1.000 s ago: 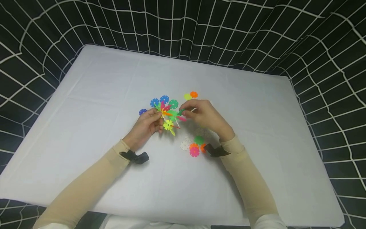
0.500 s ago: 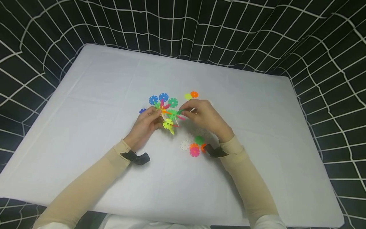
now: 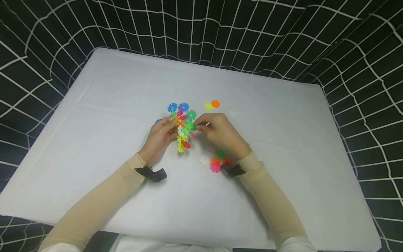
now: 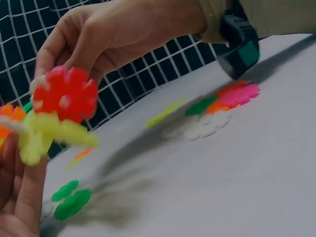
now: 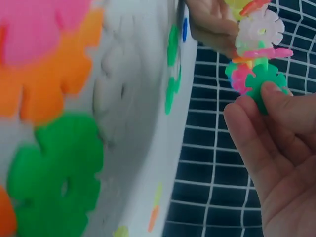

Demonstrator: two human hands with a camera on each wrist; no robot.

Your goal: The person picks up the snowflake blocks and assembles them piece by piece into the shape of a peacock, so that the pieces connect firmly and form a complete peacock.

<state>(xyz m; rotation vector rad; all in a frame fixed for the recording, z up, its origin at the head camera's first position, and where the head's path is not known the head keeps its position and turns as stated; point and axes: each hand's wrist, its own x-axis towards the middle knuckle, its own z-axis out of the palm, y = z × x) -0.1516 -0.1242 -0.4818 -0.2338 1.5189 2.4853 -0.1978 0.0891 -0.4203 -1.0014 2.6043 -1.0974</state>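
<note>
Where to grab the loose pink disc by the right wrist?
Probably by its notched rim. The pink disc lies flat on the table, overlapping an orange disc. Come from above on its near edge, which looks free, and pinch or slide it clear first.

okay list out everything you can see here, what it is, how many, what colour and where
Cluster of joined snowflake discs: one, mixed colours, held above the table's middle.
Loose discs near the right wrist: about five, white, green, orange, pink, partly overlapping.
Far discs: two, yellow-green and orange, beyond the hands.
White disc: one, right of the far discs.
Blue disc: one, partly hidden behind the left hand.
Table: one, white-covered.
Backdrop: black with white grid, around the table.
Left hand: grips the cluster.
Right hand: pinches a green disc on the cluster.
</note>
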